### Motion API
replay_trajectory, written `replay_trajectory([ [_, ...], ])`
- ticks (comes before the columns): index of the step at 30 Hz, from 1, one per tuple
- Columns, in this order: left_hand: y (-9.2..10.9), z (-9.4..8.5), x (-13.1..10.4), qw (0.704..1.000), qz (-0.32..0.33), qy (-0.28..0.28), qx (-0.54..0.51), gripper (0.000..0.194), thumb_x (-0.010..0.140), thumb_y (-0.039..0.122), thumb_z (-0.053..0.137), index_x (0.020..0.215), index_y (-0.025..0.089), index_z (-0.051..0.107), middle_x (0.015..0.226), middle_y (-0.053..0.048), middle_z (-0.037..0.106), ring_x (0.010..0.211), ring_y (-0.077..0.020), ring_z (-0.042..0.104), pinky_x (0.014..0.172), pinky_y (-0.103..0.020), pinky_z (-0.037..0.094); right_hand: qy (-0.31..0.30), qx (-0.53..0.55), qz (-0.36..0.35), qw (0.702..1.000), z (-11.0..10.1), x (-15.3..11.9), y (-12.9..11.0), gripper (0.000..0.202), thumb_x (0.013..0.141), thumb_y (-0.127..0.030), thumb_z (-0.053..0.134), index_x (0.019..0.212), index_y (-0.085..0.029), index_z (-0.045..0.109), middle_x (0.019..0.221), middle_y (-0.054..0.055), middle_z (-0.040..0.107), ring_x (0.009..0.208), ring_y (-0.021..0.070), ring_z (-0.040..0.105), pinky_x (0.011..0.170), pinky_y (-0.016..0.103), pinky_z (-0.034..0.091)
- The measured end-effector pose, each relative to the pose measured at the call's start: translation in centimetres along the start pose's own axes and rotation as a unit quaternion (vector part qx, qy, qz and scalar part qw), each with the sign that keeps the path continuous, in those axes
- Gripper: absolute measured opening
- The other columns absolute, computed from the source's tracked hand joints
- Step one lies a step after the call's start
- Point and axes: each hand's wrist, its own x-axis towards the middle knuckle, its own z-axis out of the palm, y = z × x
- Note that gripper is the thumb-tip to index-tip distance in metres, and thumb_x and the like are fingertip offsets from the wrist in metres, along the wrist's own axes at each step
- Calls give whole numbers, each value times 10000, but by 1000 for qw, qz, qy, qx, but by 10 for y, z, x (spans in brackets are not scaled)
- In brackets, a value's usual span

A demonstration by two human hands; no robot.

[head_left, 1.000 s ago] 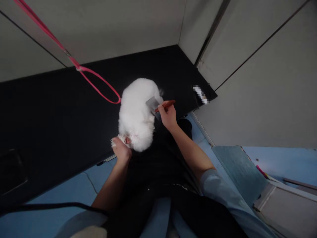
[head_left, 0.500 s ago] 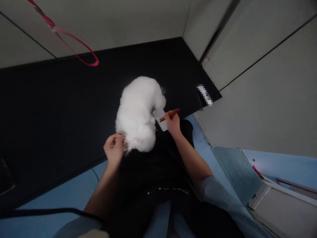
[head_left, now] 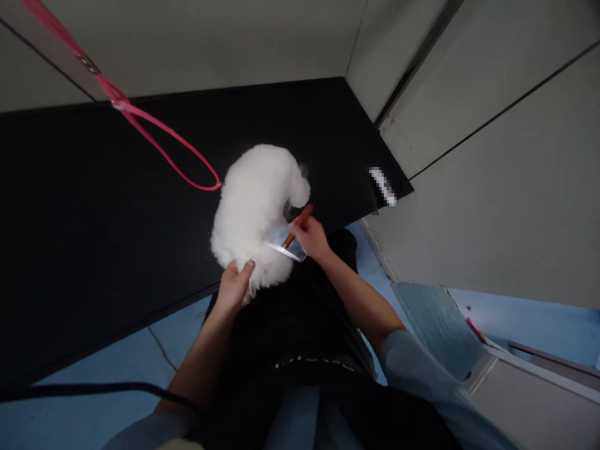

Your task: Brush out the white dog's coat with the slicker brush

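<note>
The dog stood on the black table near its front edge, at 12 o'clock from the person. The left hand gripped the fur at the dog's near end, fingers closed on it, apparently to steady the animal. The right hand had its fingers clamped on the brush, the pad lying against the coat at the dog's 4 o'clock side. The brush's long axis ran from 8 to 2 o'clock, handle pointing to 2. A pink loop hung at 10 o'clock, just beside the dog.
</note>
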Motion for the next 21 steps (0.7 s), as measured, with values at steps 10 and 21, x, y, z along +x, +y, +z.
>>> replay_trajectory([
  [10, -17, 4, -4, 998, 29, 35, -34, 470, 511, 367, 798, 880, 178, 577, 824, -41, 692, 736, -182, 645, 716, -288, 523, 61, -58, -21, 996, -7, 0, 1, 85, 891, -283, 559, 882, -198, 557, 812, 18, 639, 789, 150, 603, 802, 283, 484],
  [21, -23, 30, -24, 993, 60, 102, 0, 617, 434, 367, 854, 915, 178, 516, 850, -45, 676, 733, -206, 667, 696, -350, 578, -46, -104, -106, 988, -17, 22, -10, 109, 871, -291, 609, 914, -192, 600, 841, 14, 671, 783, 152, 641, 771, 276, 498],
])
